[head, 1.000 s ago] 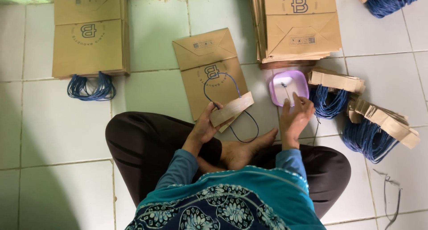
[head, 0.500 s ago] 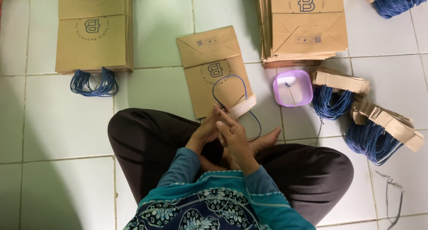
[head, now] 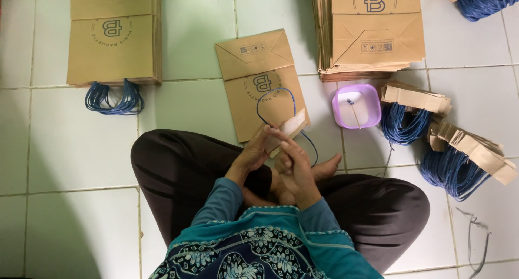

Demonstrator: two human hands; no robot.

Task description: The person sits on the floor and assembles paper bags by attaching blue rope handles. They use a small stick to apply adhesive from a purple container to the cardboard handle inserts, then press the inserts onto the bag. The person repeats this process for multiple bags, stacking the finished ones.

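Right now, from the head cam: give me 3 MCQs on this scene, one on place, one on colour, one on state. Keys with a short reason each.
1. Where does the small purple tub sit?
A. On the tiled floor, right of the single paper bag
B. On top of the left stack of bags
C. In the person's lap

2. What colour are the cord handles sticking out from under the left stack of bags?
A. Red
B. Blue
C. White

3. What are the hands doing?
A. Both lie flat on the floor
B. Left hand and right hand are together at the near edge of the single bag, on a paper strip with a cord loop
C. Each lifts a stack

Answers:
1 A: the tub stands on a tile between the bag and the strip bundles.
2 B: the loops are dark blue.
3 B: fingers meet at the strip.
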